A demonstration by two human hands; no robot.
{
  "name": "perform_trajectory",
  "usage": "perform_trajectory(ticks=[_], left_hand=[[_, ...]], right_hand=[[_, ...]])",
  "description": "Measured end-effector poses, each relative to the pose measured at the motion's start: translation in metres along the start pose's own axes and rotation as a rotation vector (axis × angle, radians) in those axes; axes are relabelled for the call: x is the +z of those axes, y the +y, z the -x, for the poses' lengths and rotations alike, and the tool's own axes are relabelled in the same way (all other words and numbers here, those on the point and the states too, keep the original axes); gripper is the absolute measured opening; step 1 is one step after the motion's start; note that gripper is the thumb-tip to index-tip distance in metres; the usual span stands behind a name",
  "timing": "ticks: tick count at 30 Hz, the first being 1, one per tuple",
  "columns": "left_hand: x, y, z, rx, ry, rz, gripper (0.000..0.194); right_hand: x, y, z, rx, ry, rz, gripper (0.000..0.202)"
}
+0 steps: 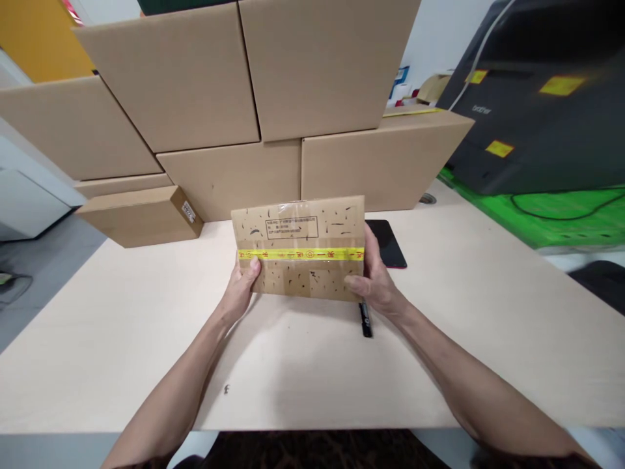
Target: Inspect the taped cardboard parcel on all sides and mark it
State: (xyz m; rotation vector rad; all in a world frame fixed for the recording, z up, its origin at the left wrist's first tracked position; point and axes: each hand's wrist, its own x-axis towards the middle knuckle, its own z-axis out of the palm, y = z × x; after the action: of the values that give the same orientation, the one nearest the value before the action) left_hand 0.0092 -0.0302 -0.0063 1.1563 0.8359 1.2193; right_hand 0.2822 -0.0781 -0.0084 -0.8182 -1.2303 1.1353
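Note:
A flat brown cardboard box (pixel 293 277) is held up over the table, its broad face toward me. Yellow tape with red print runs across its middle, and a printed label and many small black marks cover the face. My left hand (pixel 240 283) grips the box's left edge, thumb on the front. On the right edge, my right hand (pixel 375 277) holds it the same way. A black marker (pixel 365 319) lies on the table just below my right hand. Behind that hand, a dark flat device (pixel 388 244) is partly hidden.
Large cardboard boxes (pixel 205 78) are stacked along the back of the pale table (pixel 131 339). A smaller closed box (pixel 141 215) sits at the back left. Dark grey equipment (pixel 537 124) with yellow stickers stands on a green surface (pixel 561 215) at the right.

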Motion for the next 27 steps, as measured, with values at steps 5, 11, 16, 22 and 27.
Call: perform_trajectory(ticks=[5, 11, 16, 22, 27], left_hand=[[0.004, 0.008, 0.001, 0.049, 0.019, 0.069, 0.084], [0.02, 0.0, 0.011, 0.094, 0.119, 0.181, 0.094], [0.02, -0.004, 0.006, 0.148, 0.267, 0.23, 0.065], [0.003, 0.016, -0.003, 0.17, 0.323, 0.184, 0.054], [0.001, 0.03, -0.002, 0.195, 0.296, 0.131, 0.057]], right_hand=[[0.012, -0.002, 0.002, 0.004, 0.13, -0.053, 0.113], [0.038, 0.015, 0.013, 0.131, 0.228, -0.249, 0.087], [0.036, 0.02, 0.014, 0.155, 0.055, -0.21, 0.092], [0.011, 0.01, 0.004, 0.324, 0.147, -0.234, 0.114], [0.002, 0.005, 0.004, 0.361, 0.037, -0.127, 0.124]])
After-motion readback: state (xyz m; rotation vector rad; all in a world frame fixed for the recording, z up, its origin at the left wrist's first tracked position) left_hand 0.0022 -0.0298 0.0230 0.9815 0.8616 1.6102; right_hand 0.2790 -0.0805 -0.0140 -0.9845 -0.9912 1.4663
